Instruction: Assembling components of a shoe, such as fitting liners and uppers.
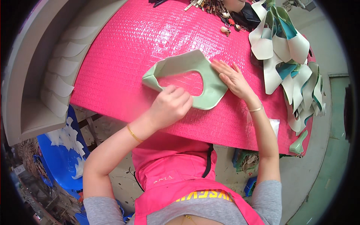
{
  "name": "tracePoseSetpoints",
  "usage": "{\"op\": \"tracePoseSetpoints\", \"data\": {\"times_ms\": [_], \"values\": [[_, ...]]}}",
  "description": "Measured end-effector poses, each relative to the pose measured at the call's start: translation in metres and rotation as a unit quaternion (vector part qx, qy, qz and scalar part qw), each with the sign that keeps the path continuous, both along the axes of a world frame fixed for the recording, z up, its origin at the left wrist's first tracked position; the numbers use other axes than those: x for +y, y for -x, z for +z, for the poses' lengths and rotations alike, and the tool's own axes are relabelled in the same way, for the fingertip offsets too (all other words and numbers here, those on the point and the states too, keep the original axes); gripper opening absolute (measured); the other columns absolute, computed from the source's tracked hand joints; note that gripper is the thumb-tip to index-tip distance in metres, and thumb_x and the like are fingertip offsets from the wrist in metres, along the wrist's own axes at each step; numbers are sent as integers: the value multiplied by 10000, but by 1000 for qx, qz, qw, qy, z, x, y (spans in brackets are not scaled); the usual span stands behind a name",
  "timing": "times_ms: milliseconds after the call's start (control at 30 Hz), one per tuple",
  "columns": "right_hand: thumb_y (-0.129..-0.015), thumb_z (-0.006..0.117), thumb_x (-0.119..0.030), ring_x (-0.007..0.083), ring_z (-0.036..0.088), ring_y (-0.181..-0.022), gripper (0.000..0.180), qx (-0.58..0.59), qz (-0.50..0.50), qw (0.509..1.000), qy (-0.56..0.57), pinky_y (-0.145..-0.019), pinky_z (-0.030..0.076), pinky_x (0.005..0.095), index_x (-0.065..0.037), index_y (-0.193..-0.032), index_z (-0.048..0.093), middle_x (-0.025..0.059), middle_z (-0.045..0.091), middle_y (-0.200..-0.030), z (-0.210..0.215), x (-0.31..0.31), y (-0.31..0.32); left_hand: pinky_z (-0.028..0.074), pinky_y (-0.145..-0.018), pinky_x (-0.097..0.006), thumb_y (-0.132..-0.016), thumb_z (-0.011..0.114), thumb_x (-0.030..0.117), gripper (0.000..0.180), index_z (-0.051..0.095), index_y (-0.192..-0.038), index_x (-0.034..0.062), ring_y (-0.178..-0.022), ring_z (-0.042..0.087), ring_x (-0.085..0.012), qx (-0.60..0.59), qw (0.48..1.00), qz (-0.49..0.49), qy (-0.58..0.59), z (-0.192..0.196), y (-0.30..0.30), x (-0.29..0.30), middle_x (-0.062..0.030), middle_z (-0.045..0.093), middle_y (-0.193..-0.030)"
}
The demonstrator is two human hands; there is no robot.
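Head view: pale green shoe upper [202,80] lies flat near middle of bench [123,48], on glossy pink textured covering. Left hand [170,107] curled into loose fist, fingers pinching lower strap edge of upper. Right hand [232,77] open, fingers spread, palm pressing down on upper's right side, gripping nothing. Stack of white and teal shoe uppers [290,56] piled at bench's right end, well apart from hands. White cut pieces [62,71] overlap in grey tray [26,112] at left. Blue crate [60,159] sits below bench, left.
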State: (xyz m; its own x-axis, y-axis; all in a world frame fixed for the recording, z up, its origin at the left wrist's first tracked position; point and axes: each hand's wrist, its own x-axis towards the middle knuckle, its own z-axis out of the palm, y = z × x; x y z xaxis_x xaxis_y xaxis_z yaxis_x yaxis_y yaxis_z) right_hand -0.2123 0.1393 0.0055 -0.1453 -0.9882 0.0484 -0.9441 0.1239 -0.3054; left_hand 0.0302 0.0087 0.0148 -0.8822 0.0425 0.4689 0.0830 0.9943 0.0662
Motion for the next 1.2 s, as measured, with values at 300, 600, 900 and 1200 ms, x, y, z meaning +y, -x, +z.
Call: {"op": "tracePoseSetpoints", "data": {"times_ms": [300, 600, 900, 1200], "values": [[-809, 557, -168, 205, 569, -853, 385, -348, -159, 897, 222, -692, 464, 321, 31, -1121, 455, 148, 566, -922, 73, -18, -122, 417, -829, -274, -837, 546, 71, 300, 475, -1122, 16, -939, 534, -121, 203, 402, -11, -893, 25, 18, 15, -65, 566, -1023], [-770, 595, -179, 369, 522, -571, 206, -349, -109, 931, -11, -518, 397, 405, 10, -720, 530, 206, 509, -608, 67, -46, -138, 434, -650, -216, -861, 542, 154, 200, 593, -932, -26, -729, 552, -71, 176, 562, 107, -801, 34, 3, -18, -43, 615, -842], [-827, 544, -196, 328, 454, -506, 276, -216, -116, 965, 95, -467, 352, 390, 12, -675, 447, 193, 439, -552, 44, -44, -171, 402, -579, -204, -852, 560, 150, 181, 616, -850, -21, -675, 509, -47, 304, 454, 133, -827, 8, 15, -10, -14, 600, -769], [-840, 518, -246, 336, 520, -507, 306, -105, -150, 971, 155, -457, 370, 425, -35, -630, 450, 178, 487, -551, 38, -44, -197, 315, -456, -201, -811, 603, 128, 193, 603, -673, -7, -536, 427, -20, 298, 513, 186, -783, 17, 15, -16, 27, 527, -607]]}}
